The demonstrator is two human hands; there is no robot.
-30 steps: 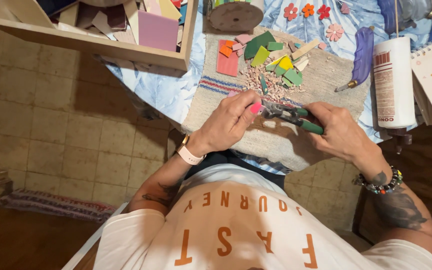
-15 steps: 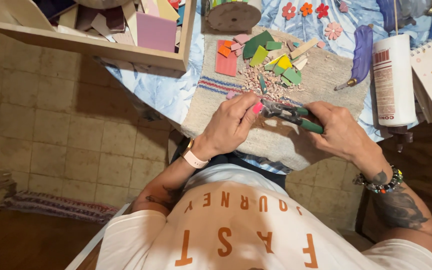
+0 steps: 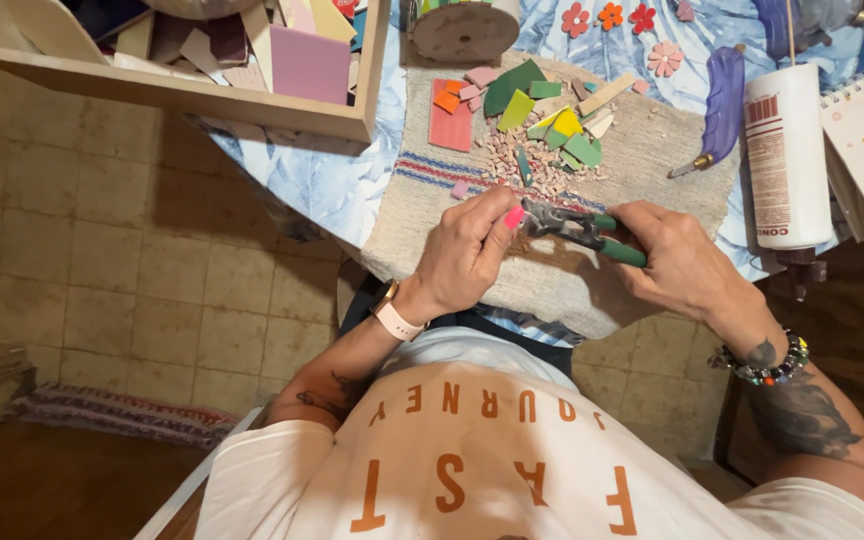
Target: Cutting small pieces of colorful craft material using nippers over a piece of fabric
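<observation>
Left hand: fingertips pinching a small pink tile piece, held right at the nipper jaws.
Right hand: wrapped tight round the green-handled tile nippers.
Under them: a beige woven cloth over the table edge.
Just beyond: a heap of pink chips, then colored tile shards.
Right side: a white glue bottle.

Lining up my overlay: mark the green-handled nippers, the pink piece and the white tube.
green-handled nippers (image 3: pixel 607 243), head view, on the handle.
pink piece (image 3: pixel 514 217), head view, at its middle.
white tube (image 3: pixel 788 150), head view, mid-body.
</observation>
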